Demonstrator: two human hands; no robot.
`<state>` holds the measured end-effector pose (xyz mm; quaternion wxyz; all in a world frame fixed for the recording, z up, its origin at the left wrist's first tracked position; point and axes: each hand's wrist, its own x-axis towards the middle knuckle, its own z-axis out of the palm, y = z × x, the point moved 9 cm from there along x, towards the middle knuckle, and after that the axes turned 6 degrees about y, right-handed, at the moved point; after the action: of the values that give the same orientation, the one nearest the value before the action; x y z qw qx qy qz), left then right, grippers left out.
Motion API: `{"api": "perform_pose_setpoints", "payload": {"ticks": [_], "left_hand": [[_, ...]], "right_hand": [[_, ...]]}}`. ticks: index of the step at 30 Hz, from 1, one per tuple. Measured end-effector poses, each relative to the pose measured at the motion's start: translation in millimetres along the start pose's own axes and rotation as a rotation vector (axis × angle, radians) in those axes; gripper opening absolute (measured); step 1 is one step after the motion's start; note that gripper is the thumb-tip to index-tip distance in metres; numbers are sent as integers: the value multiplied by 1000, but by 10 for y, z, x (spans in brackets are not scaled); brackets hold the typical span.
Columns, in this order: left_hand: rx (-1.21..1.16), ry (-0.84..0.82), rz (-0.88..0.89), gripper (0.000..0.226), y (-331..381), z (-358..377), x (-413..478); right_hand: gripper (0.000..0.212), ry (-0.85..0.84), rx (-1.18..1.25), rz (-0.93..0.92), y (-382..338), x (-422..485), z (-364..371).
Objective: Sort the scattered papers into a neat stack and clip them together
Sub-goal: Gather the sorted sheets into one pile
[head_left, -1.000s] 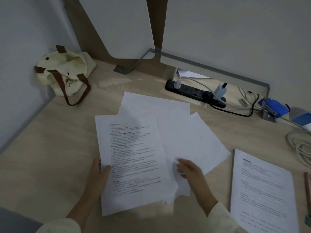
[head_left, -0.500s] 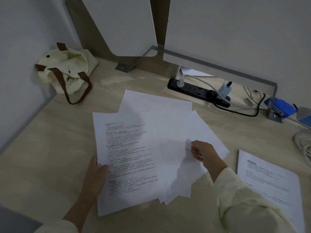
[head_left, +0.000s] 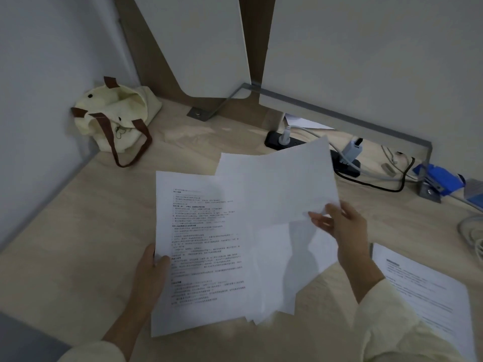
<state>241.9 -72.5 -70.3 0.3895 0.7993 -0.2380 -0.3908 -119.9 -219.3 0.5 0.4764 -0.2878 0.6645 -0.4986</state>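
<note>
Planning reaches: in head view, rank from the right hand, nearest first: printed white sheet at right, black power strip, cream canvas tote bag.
1. Printed white sheet, beside the right hand.
2. Black power strip, behind.
3. Cream canvas tote bag, far left corner.

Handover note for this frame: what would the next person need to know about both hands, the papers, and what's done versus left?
Left hand grips the printed sheet by its left edge. Right hand pinches a blank sheet by its right edge, lifted above the others. More loose sheets lie fanned beneath, on the desk.
Done: papers overlap in one rough pile.
Left: square the stack, then clip it; no clip plainly visible.
</note>
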Motion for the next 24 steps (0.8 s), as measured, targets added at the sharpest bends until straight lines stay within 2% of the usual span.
{"api": "perform_pose_setpoints", "payload": {"ticks": [4, 7, 10, 12, 14, 18, 24], "left_hand": [[-144, -103, -28, 31, 130, 116, -72], [-180, -158, -71, 29, 156, 212, -116], [-216, -228, -99, 30, 150, 310, -174], [-229, -254, -125, 32, 115, 342, -192], [-239, -264, -168, 32, 46, 348, -179], [-235, -265, -243, 25, -117, 362, -127], [-315, -234, -414, 27, -210, 454, -127]], "right_hand": [[16, -98, 15, -235, -600, -269, 37], [19, -279, -150, -411, -857, -589, 174], [14, -520, -300, -471, -680, -845, 338], [21, -611, -431, -478, -353, -899, 376], [18, -632, -548, -446, 29, -859, 332], [47, -606, -674, -371, 569, -713, 154], [63, -588, -738, -364, 853, -647, 39]]}}
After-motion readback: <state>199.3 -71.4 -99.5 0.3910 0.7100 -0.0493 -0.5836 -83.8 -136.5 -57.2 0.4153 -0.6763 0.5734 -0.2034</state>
